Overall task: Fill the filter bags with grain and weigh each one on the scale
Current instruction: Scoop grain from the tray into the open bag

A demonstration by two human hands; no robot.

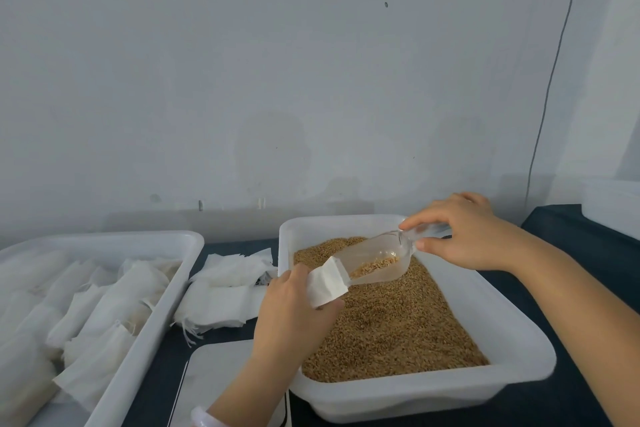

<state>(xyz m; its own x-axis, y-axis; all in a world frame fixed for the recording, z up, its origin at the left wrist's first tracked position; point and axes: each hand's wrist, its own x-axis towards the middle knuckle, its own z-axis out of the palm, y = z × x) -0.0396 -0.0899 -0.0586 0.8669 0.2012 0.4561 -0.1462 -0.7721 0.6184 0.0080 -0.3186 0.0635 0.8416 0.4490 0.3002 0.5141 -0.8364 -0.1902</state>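
- Head view, frame centre: our left grip (294,302) clamps a white filter bag (327,284), its mouth touching the clear scoop (377,256).
- Our right grip (464,236) pinches the scoop's handle above the far rim of the tub (512,340) of grain (398,322).
- Scale (221,367) lies lower centre, near the tub's left edge; dark table (595,239) shows at right.

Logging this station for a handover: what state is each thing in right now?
filter bag, mouth held open by left hand, over the grain tub.
scoop, tilted into the bag's mouth, a little grain in it, right hand grips the handle.
grain tub, well filled.
scale, platform bare; display out of view.
loose bags, flat, empty, on the table.
left tray, heaped with bags.
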